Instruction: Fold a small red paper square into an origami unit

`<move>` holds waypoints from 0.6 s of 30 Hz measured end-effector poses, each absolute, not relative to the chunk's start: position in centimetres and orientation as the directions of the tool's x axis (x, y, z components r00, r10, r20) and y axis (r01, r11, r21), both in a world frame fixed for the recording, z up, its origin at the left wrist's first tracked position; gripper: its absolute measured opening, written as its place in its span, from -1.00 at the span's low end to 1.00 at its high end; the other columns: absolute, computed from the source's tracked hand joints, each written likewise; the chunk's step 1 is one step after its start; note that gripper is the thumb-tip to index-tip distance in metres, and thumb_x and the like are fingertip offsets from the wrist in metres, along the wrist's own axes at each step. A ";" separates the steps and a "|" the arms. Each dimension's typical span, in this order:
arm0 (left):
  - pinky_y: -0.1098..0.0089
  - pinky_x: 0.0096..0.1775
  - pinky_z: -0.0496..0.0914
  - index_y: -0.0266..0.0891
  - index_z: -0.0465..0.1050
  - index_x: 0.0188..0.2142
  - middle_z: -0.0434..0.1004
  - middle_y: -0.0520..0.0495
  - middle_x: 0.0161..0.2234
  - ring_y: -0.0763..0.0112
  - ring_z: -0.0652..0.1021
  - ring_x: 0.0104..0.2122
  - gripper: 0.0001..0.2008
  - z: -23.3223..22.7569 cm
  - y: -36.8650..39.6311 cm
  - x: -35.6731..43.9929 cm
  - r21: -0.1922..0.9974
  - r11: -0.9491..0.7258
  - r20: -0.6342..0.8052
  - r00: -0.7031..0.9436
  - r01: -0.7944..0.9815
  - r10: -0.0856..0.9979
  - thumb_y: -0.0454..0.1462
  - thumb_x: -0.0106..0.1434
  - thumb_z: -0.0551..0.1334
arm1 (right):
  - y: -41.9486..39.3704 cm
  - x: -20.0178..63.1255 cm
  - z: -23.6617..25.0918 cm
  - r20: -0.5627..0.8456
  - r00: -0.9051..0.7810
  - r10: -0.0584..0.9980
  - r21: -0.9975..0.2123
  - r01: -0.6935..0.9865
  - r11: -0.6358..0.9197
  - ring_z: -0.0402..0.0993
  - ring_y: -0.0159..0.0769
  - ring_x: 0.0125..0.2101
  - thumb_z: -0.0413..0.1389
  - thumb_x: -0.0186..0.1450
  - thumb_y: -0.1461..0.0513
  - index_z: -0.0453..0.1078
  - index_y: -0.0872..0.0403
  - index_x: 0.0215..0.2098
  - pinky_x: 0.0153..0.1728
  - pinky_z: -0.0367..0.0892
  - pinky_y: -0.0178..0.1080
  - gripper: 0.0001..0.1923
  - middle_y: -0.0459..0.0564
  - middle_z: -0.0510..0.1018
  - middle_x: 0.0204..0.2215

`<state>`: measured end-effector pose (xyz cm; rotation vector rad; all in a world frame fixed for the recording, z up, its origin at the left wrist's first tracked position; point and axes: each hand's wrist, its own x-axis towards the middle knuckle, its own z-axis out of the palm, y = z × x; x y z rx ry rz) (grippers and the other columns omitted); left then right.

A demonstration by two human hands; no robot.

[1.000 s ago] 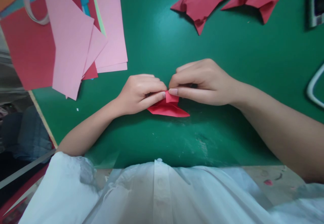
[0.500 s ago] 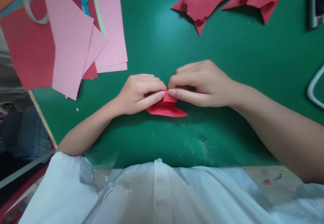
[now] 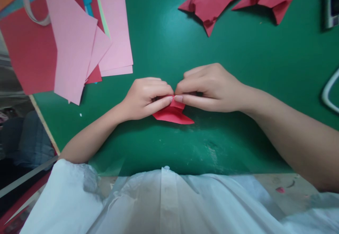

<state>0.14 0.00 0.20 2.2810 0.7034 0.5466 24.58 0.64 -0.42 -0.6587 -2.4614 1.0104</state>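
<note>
both hands (image 3: 180, 93) pinch red paper (image 3: 173, 114)

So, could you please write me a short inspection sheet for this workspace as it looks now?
Surface: green mat with pale scuffs near the front edge.
Job's things: small folded red paper, pinched at its top by both hands.
Clutter: pink sheets over red sheets far left; tape roll; two folded dark red pieces at the top.
Hands: left hand and right hand, fingertips meeting on the paper.
Cables: white loop at the right edge, kind unclear.
Surroundings: white garment in front.
</note>
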 end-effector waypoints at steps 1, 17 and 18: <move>0.38 -0.31 0.34 -0.18 0.51 -0.36 0.56 0.01 -0.48 0.45 0.50 -0.45 -0.62 0.2 0.0 0.2 0.705 -0.634 0.205 0.764 0.318 0.612 -0.11 0.56 0.11 | 0.7 24.6 -0.4 0.178 -0.816 0.550 -0.728 0.267 0.631 0.31 -0.44 -0.41 -0.20 0.65 -0.04 0.47 0.07 -0.31 -0.32 0.05 -0.25 -0.41 -0.12 0.44 -0.48; 0.43 -0.32 0.36 -0.18 0.50 -0.35 0.55 0.04 -0.49 0.49 0.53 -0.45 -0.64 0.3 0.0 0.2 0.697 -0.646 0.218 0.766 0.311 0.605 -0.13 0.56 0.13 | 0.5 24.5 -0.2 0.171 -0.811 0.559 -0.736 0.273 0.620 0.22 -0.43 -0.47 -0.12 0.62 0.05 0.40 0.09 -0.37 -0.35 0.02 -0.26 -0.50 -0.12 0.37 -0.52; 0.43 -0.32 0.36 -0.19 0.50 -0.36 0.56 0.04 -0.49 0.49 0.54 -0.45 -0.64 0.3 0.0 0.2 0.693 -0.651 0.223 0.767 0.309 0.602 -0.14 0.56 0.14 | 0.5 24.5 -0.2 0.163 -0.812 0.561 -0.730 0.283 0.622 0.23 -0.42 -0.47 -0.13 0.63 0.04 0.41 0.09 -0.35 -0.35 0.02 -0.26 -0.50 -0.12 0.38 -0.51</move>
